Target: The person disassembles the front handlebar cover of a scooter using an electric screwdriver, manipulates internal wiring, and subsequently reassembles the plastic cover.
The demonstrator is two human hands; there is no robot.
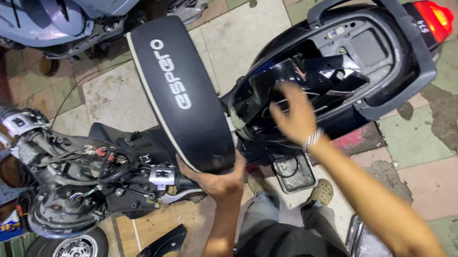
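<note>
— Where were our hands?
— Our left hand [220,180] gripped the lower edge of the raised black seat [183,93]; our right hand [296,117], fingers spread, hovered over the open storage bay [320,76].
— We judged a firm, steady hold on the seat best.
</note>
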